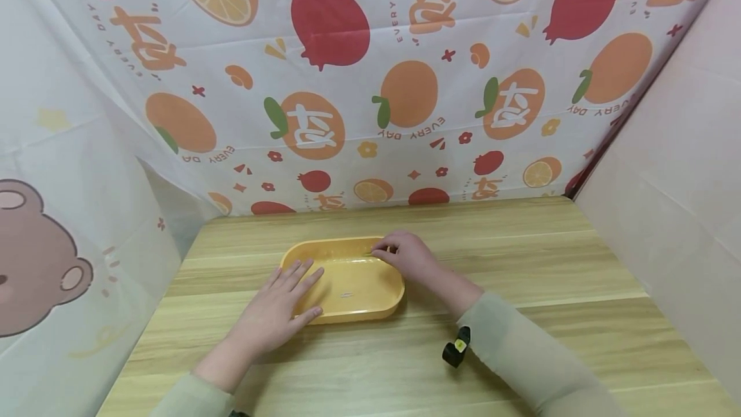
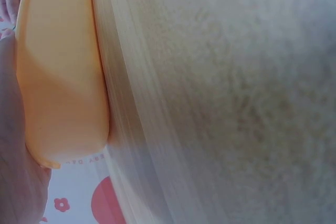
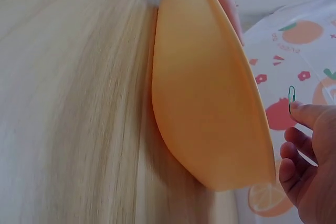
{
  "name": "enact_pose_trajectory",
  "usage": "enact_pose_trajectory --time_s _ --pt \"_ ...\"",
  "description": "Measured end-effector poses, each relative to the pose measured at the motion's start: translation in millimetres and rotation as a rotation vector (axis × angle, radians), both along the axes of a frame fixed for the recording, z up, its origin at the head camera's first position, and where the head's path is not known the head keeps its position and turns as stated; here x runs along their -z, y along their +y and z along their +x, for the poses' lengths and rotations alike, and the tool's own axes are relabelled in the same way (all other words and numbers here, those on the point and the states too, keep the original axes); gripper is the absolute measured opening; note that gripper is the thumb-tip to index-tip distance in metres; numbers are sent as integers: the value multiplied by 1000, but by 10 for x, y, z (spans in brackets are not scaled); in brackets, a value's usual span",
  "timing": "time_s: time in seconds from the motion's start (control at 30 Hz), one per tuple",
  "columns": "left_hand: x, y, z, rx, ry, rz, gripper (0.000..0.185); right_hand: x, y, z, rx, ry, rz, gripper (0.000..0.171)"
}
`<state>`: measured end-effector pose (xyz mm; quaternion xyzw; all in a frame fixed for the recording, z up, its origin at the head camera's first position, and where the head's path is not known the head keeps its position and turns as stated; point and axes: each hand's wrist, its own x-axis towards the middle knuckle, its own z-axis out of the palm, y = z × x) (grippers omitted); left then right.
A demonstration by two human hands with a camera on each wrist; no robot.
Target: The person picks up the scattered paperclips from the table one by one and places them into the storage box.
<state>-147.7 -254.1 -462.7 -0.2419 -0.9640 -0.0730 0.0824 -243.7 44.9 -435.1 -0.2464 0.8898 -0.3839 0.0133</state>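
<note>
One green paper clip (image 3: 292, 98), pinched in right grip (image 1: 407, 257), left grip (image 1: 276, 309) unclenched, spread over yellow tray (image 1: 353, 278), left end.

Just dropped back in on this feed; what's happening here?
A person pinches a green paper clip in the right hand, holding it above the yellow tray. The left hand rests at the tray's left end, fingers spread. The tray sits on the table; a small pale mark or object inside is unclear.
</note>
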Motion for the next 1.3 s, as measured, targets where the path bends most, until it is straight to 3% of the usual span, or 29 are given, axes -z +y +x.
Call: enact_pose_trajectory --time_s 0.5,0.67,0.83,1.1,1.3 --pt "-22 15 16 -11 -16 -4 74 56 -193 35 -88 24 108 10" --pt "-24 18 16 -12 -20 -1 74 71 -281 46 -144 94 232 10" --pt "-22 15 18 -11 -17 2 74 100 -390 62 -192 98 366 10" --pt "-19 13 15 -8 -13 0 74 131 -546 111 -153 78 520 11" --pt "-16 7 13 -8 -21 6 75 155 -623 123 -125 83 567 19"
